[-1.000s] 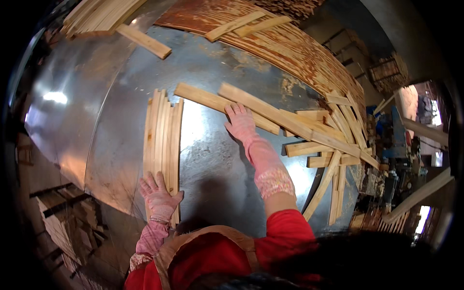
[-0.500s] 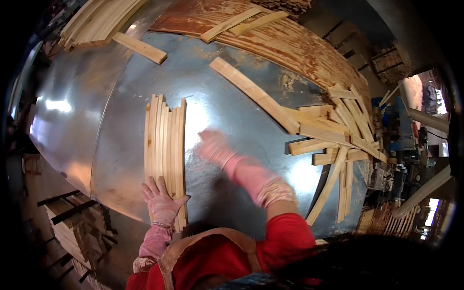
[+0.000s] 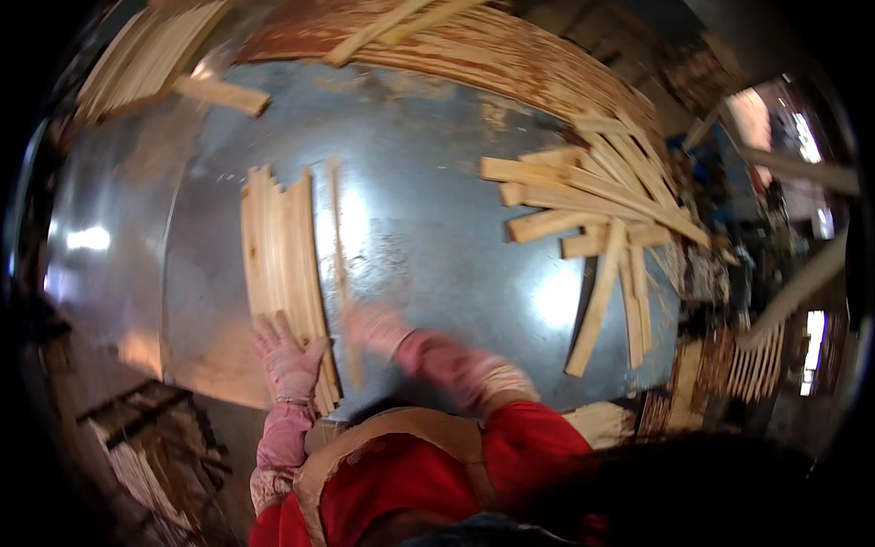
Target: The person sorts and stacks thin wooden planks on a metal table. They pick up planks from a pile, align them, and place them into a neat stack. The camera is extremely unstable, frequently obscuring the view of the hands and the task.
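A row of pale wooden strips [image 3: 280,246] lies side by side on the metal-topped table, their far ends uneven. My left hand [image 3: 290,363], in a pink glove, rests flat on the near part of this row with its fingers spread. Just right of the row, a single wooden strip [image 3: 335,228] stands nearly parallel to it, blurred by motion and with a narrow gap between. My right hand [image 3: 375,328], also gloved in pink, is closed at the near half of that strip; its fingers are smeared.
A loose pile of wooden strips [image 3: 597,196] lies crisscross at the right of the table [image 3: 437,246]. More strips are stacked [image 3: 150,59] at the far left. A worn wooden board [image 3: 510,68] runs along the far edge. Bundled wood [image 3: 155,456] stands below left.
The long strip that lay slanting left of the pile is gone from there; my right hand has brought a strip beside the row. My left hand stays on the row. The whole view has shifted.
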The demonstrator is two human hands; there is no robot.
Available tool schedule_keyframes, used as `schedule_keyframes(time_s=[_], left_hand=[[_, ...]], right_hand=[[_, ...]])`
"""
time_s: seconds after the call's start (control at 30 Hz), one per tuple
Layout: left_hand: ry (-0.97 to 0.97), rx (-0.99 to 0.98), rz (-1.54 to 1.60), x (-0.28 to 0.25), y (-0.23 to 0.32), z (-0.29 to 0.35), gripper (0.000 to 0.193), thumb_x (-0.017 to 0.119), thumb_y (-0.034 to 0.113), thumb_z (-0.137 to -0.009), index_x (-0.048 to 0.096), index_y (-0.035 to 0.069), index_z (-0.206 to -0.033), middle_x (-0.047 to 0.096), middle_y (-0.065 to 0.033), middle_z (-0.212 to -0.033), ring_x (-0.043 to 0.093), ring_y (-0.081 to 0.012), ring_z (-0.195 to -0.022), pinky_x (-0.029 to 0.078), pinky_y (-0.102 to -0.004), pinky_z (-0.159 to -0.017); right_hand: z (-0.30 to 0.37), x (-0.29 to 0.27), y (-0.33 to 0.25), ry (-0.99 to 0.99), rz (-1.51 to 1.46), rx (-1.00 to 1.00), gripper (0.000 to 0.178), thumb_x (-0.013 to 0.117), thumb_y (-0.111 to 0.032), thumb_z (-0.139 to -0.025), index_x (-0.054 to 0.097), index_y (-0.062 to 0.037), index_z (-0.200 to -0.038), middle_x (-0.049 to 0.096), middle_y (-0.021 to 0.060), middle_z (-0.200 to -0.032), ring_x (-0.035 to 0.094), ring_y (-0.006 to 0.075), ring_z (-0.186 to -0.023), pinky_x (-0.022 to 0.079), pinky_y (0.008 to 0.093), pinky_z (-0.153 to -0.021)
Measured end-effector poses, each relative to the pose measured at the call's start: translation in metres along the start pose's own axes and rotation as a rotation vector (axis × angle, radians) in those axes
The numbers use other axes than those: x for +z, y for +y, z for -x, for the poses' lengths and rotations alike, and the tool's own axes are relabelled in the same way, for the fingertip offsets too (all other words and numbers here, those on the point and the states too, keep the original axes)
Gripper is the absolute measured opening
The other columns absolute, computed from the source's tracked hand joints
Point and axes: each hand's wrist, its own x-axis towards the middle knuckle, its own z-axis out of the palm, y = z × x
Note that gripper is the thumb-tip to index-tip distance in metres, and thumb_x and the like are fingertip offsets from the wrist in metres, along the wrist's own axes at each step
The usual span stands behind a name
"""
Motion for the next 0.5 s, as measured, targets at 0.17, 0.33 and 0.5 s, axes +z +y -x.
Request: schedule_keyframes(time_s=[0.17, 0.33, 0.5], left_hand=[[0.091, 0.032, -0.034, 0.0, 0.007, 0.004, 0.1, 0.068, 0.066, -0.093, 0.033, 0.017, -0.173, 0.015, -0.021, -0.182, 0.015, -0.051, -0.164, 0.014, -0.0604, -0.133], [0.122, -0.033, -0.09, 0.008, 0.007, 0.007, 0.091, 0.06, 0.065, -0.1, 0.034, 0.016, -0.173, 0.022, -0.0177, -0.181, 0.015, -0.0485, -0.165, 0.014, -0.0599, -0.133], [0.304, 0.262, 0.142, 0.019, 0.079, 0.021, 0.075, 0.069, 0.042, -0.102, 0.046, 0.008, -0.164, 0.035, -0.024, -0.173, 0.033, -0.0448, -0.158, 0.028, -0.0535, -0.13]], right_hand=[[0.039, 0.037, -0.025, -0.017, -0.558, 0.152, 0.066, 0.056, -0.043, -0.106, 0.05, -0.0072, -0.161, 0.07, 0.0293, -0.135, 0.068, 0.0457, -0.126, 0.051, 0.0571, -0.111], [0.224, -0.002, 0.184, 0.716, -0.158, 1.006, 0.037, 0.077, -0.034, -0.087, 0.077, -0.0082, -0.114, 0.075, 0.0179, -0.123, 0.068, 0.0402, -0.122, 0.053, 0.0526, -0.105], [0.439, 0.061, 0.29, 0.914, -0.16, 1.632, 0.06, 0.08, -0.027, -0.084, 0.064, -0.0047, -0.137, 0.073, 0.0257, -0.118, 0.071, 0.0454, -0.114, 0.058, 0.0513, -0.099]])
